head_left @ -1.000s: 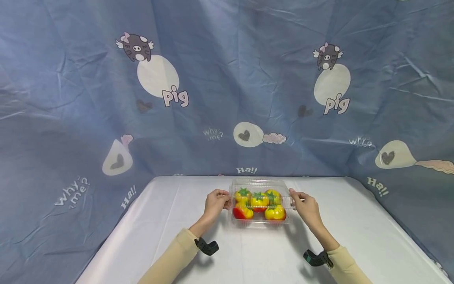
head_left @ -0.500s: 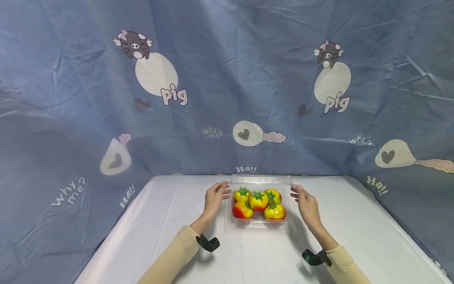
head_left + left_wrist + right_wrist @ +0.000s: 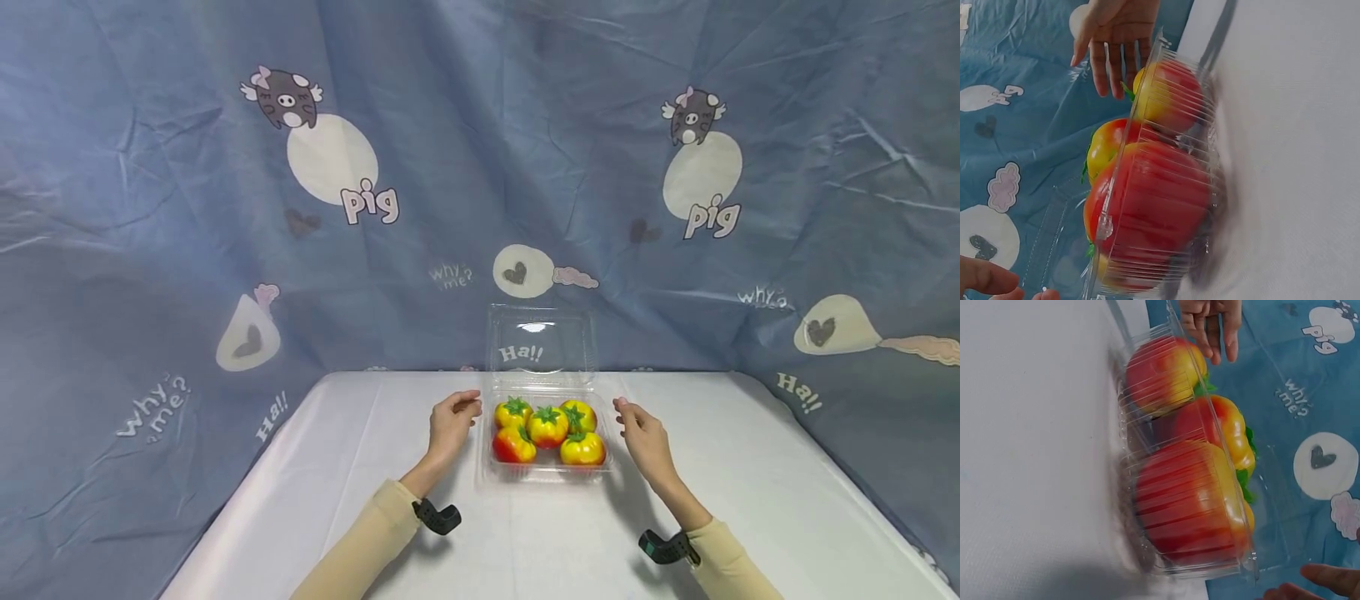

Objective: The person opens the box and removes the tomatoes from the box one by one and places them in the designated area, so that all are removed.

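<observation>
A clear plastic clamshell box (image 3: 551,473) stands on the white table with its lid (image 3: 542,333) raised upright at the back. Inside lie several red-and-yellow tomatoes (image 3: 547,427) with green leafy tops. My left hand (image 3: 450,427) is just beyond the box's left side, fingers relaxed and holding nothing. On the opposite side my right hand (image 3: 648,440) hovers near the back right corner, also holding nothing. In the left wrist view, a large tomato (image 3: 1154,194) shows through the ribbed wall. The right wrist view shows the box's other side, with a tomato (image 3: 1188,500) against it.
A white cloth covers the table (image 3: 360,467). Behind it hangs a blue curtain (image 3: 450,150) printed with pigs and words. Each forearm wears a black wrist strap, one on the left (image 3: 437,517) and one on the right (image 3: 667,547).
The lid was over the tomatoes with both hands at its sides. It has swung up and back to stand upright, and the hands have let go and drawn slightly away.
</observation>
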A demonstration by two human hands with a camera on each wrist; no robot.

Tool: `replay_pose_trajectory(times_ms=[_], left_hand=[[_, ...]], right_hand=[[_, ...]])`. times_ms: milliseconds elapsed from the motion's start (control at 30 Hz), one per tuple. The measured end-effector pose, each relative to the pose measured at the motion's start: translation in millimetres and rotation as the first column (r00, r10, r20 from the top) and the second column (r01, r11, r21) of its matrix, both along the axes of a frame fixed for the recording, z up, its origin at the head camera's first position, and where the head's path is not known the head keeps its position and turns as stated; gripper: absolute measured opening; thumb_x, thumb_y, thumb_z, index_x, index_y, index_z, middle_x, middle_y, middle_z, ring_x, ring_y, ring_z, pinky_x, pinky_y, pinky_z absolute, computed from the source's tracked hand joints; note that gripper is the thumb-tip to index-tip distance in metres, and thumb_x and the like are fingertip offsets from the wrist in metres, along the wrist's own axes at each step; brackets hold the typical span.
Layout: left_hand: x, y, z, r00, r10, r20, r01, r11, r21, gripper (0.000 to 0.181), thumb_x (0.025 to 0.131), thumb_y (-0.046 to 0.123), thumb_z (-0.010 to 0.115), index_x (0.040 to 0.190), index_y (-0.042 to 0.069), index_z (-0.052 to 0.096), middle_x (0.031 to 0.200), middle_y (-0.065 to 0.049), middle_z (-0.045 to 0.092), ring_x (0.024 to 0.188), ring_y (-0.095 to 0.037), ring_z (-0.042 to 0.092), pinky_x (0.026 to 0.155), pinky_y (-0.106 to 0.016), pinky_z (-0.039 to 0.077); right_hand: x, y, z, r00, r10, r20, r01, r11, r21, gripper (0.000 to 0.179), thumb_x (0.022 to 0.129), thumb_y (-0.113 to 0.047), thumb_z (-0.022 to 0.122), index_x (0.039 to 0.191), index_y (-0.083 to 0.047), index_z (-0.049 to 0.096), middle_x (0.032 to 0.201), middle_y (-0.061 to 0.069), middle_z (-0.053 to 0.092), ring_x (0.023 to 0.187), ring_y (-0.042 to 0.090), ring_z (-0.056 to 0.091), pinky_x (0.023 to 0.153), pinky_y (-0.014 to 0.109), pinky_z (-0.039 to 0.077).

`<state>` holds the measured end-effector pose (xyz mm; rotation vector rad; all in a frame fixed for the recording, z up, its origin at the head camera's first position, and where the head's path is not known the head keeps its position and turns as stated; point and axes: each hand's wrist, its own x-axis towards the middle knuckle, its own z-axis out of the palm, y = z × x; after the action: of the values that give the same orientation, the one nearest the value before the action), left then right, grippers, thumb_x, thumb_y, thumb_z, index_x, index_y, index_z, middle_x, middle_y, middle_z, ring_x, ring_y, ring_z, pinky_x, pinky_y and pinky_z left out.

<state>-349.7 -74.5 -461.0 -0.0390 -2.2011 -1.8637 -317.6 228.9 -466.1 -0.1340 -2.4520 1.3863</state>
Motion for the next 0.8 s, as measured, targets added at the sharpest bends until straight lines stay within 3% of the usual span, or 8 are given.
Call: replay_pose_trajectory(times_ms=[467,800], left_hand=[[-4.2,-4.6,-8.8,0.999,0.002,0.038,-0.001,1.0,-0.018,0.021,0.085,0.005,0.063,0.104,0.002,0.072,0.099,-0.017,0.071,0.082,-0.019,0.068,0.068,-0.024,0.056],[-2.4,-5.8,-25.1,0.987,-0.083,0.134,0.081,0.997,0.02,0.028,0.087,0.005,0.062,0.111,-0.009,0.065,0.098,-0.024,0.07,0.077,-0.021,0.07,0.067,-0.029,0.059]], right_hand=[[-3.0,0,-5.1,0.999,0.02,0.029,-0.019,0.999,-0.027,0.063,0.1,-0.053,0.036,0.123,0.0,0.062,0.127,0.02,0.061,0.114,0.035,0.061,0.088,0.04,0.057],[-3.8,2,-8.4,0.998,0.021,0.061,-0.021,1.0,-0.005,0.069,0.099,-0.056,0.035,0.127,0.002,0.059,0.128,0.024,0.059,0.114,0.038,0.06,0.087,0.04,0.058]])
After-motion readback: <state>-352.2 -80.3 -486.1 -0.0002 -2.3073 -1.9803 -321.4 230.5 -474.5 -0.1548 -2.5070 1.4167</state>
